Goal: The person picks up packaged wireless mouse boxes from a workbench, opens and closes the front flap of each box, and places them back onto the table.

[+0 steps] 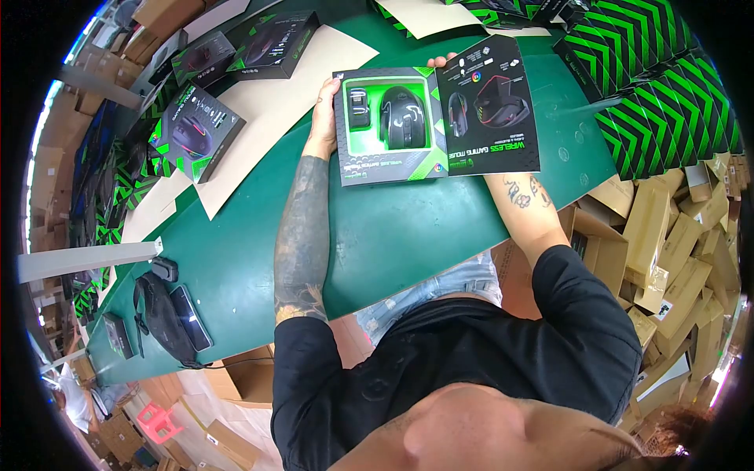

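An opened gaming mouse box (393,169) is held up over the green table, its printed front flap (503,86) swung out to the right. Inside the window sit a black mouse (403,118) and a smaller dark piece (359,107) beside it, in a bright green frame. My left hand (323,116) grips the box along its left side, thumb near the top corner. Fingertips of my right hand (441,60) curl over the top edge near the fold; the rest of that hand is hidden behind the flap.
Green-and-black boxes (652,102) are stacked at the right. More mouse boxes (200,132) lie at the upper left on cardboard sheets (306,94). A black pouch (163,318) and a phone (191,316) rest at the lower left. Brown cartons (667,243) fill the floor at right.
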Motion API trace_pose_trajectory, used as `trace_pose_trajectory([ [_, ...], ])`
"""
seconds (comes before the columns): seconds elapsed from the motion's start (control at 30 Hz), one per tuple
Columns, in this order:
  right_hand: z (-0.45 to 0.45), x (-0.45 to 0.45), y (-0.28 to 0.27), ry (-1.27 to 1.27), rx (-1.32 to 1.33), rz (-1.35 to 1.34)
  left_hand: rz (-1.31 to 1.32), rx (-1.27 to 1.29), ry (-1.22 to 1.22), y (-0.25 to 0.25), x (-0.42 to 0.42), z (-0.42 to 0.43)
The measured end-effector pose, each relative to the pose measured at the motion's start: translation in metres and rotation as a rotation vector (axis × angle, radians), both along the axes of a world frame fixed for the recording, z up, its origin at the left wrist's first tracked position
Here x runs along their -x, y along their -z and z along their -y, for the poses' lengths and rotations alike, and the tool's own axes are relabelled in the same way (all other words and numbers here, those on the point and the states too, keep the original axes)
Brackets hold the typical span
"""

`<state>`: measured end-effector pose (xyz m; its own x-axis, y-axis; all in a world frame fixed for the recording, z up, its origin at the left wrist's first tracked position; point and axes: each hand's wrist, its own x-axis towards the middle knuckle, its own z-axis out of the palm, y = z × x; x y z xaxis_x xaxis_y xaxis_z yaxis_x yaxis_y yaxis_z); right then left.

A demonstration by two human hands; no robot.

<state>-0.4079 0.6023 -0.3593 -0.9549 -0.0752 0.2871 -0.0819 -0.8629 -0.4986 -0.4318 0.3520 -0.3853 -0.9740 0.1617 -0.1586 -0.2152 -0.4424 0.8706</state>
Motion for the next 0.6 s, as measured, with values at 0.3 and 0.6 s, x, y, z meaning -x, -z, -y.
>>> trace_pose_trajectory([
  [0.3,-0.005,0.017,0.020,-0.034,-0.021,-0.265,-0.054,-0.032,-0.009,-0.003,-0.002,-0.002],
  [0.6,0.011,0.023,-0.002,0.100,-0.816,0.002,-0.008,-0.068,-0.091,0.008,0.004,-0.002],
])
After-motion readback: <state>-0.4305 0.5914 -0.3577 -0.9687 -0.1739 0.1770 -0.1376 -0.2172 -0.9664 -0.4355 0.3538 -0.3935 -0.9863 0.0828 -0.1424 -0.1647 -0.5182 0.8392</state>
